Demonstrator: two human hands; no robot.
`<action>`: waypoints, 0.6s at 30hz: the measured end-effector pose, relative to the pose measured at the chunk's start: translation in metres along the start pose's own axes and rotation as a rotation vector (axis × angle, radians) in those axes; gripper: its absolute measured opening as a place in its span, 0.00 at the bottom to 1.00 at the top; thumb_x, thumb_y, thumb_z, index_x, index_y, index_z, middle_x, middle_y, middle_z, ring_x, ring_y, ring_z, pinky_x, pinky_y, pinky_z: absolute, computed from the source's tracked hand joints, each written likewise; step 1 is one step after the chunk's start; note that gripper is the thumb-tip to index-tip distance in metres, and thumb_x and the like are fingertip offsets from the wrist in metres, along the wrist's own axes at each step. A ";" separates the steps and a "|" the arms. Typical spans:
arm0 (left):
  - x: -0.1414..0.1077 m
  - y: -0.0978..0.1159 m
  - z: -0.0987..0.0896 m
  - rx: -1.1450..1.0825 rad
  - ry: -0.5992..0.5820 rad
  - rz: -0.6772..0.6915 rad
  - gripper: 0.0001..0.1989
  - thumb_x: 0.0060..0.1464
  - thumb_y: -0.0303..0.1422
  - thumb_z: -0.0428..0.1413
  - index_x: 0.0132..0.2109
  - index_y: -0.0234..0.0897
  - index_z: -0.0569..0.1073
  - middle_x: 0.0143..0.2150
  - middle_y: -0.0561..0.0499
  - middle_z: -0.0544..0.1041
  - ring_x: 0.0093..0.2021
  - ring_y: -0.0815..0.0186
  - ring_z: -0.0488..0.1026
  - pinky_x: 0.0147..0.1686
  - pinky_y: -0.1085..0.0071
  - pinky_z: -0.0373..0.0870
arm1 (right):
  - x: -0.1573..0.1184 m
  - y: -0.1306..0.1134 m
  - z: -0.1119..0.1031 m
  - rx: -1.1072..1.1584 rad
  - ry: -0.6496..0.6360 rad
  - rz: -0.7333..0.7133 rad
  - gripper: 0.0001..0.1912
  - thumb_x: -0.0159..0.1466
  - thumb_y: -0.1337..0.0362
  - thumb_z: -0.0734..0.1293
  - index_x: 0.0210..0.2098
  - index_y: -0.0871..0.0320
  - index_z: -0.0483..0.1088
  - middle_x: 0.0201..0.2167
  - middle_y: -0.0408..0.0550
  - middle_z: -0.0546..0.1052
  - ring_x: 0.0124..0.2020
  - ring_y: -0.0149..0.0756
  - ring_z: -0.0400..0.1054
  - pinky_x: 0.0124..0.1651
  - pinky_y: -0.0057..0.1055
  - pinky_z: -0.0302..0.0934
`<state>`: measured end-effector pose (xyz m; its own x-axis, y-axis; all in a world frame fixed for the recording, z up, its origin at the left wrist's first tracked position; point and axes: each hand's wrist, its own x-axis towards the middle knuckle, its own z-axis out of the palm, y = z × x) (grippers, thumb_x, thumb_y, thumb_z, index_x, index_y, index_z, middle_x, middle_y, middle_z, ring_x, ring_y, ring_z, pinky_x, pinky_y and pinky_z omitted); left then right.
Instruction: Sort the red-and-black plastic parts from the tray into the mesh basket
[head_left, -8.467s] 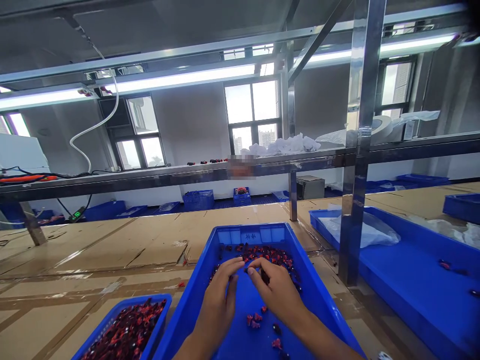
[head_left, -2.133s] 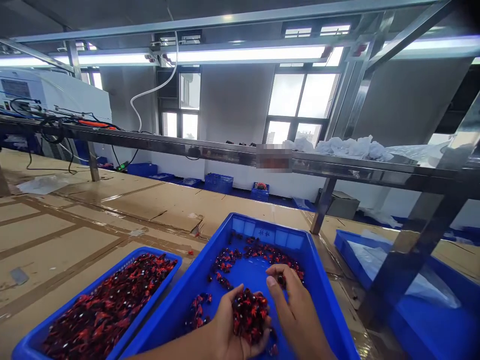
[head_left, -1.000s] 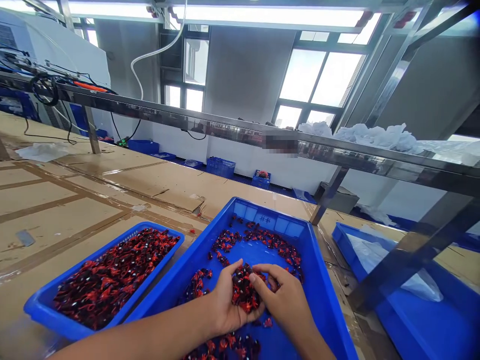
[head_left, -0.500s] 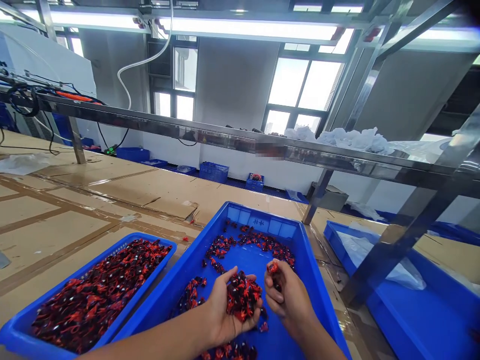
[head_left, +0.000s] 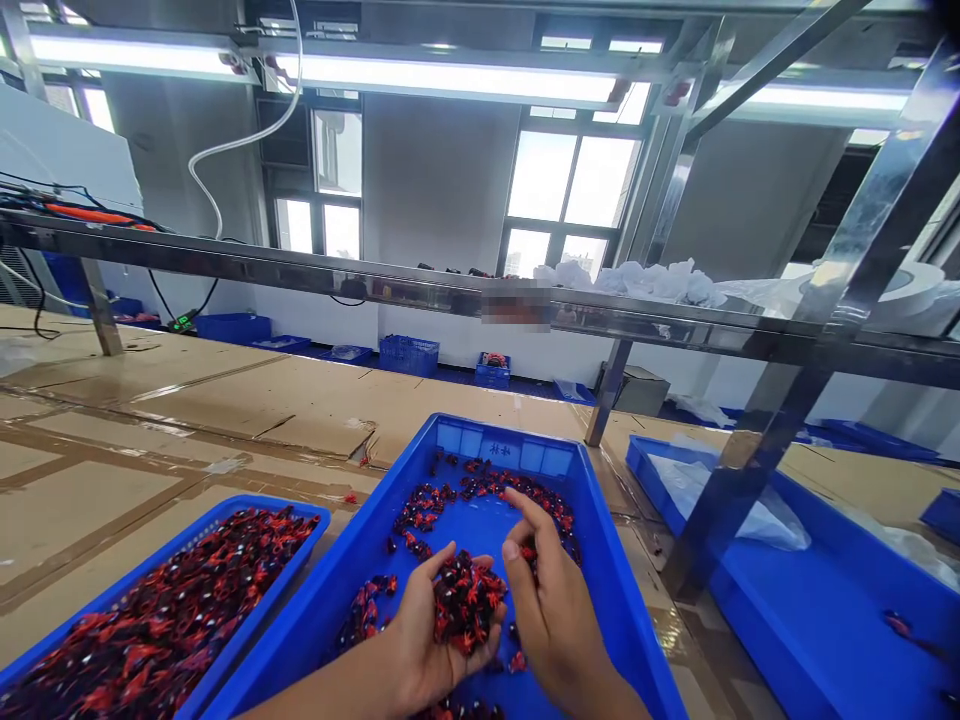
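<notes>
My left hand (head_left: 431, 640) is cupped, palm up, around a heap of small red-and-black plastic pieces (head_left: 469, 603). Right beside it, my right hand (head_left: 551, 610) has its index finger stretched out and its thumb raised. A bit of a red-and-black piece (head_left: 529, 548) shows between that thumb and index finger; the other fingers are hidden behind the hand. Both hands are over a deep blue tray (head_left: 630, 600), where more such pieces (head_left: 424, 508) lie scattered along the far end and left side.
To the left, a shallower blue basket (head_left: 319, 520) is heaped with similar pieces. At right stands another blue tray (head_left: 795, 610) with a clear plastic bag (head_left: 697, 490). A metal post (head_left: 757, 460) and rail (head_left: 420, 290) frame the cardboard-covered table (head_left: 247, 400).
My right index finger has straightened, where the fingertips earlier pinched a red piece. The left hand still cups its heap. The view has shifted a little, moving the scene leftward.
</notes>
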<state>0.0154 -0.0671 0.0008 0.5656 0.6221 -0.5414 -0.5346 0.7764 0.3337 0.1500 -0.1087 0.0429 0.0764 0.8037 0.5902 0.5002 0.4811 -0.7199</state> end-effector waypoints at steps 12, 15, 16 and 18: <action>0.004 -0.003 -0.005 -0.002 -0.040 -0.006 0.18 0.52 0.46 0.57 0.34 0.34 0.73 0.27 0.46 0.76 0.26 0.62 0.73 0.31 0.67 0.72 | -0.012 0.001 0.004 -0.061 0.059 -0.264 0.21 0.64 0.66 0.64 0.57 0.51 0.64 0.36 0.46 0.79 0.34 0.36 0.73 0.36 0.30 0.67; 0.005 0.000 -0.006 -0.005 -0.056 0.006 0.19 0.51 0.46 0.57 0.41 0.35 0.73 0.32 0.45 0.77 0.29 0.60 0.75 0.31 0.67 0.72 | -0.003 0.012 0.006 0.323 -0.045 0.291 0.11 0.62 0.59 0.63 0.40 0.57 0.71 0.21 0.40 0.70 0.16 0.28 0.60 0.18 0.24 0.55; 0.005 0.000 -0.006 -0.001 -0.057 0.011 0.19 0.51 0.46 0.57 0.43 0.36 0.73 0.33 0.45 0.77 0.30 0.59 0.75 0.31 0.67 0.72 | 0.001 0.017 0.005 0.431 -0.074 0.440 0.11 0.60 0.57 0.64 0.37 0.58 0.70 0.17 0.36 0.64 0.12 0.25 0.51 0.14 0.23 0.48; 0.005 0.002 -0.005 -0.003 -0.054 0.015 0.20 0.52 0.46 0.56 0.45 0.37 0.73 0.33 0.45 0.77 0.30 0.59 0.76 0.30 0.67 0.71 | 0.006 0.027 0.003 0.538 -0.079 0.573 0.12 0.58 0.56 0.66 0.34 0.58 0.70 0.15 0.31 0.56 0.12 0.22 0.41 0.14 0.22 0.39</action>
<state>0.0139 -0.0629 -0.0055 0.5905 0.6382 -0.4940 -0.5453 0.7667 0.3388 0.1613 -0.0895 0.0262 0.1246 0.9903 0.0608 -0.0863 0.0719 -0.9937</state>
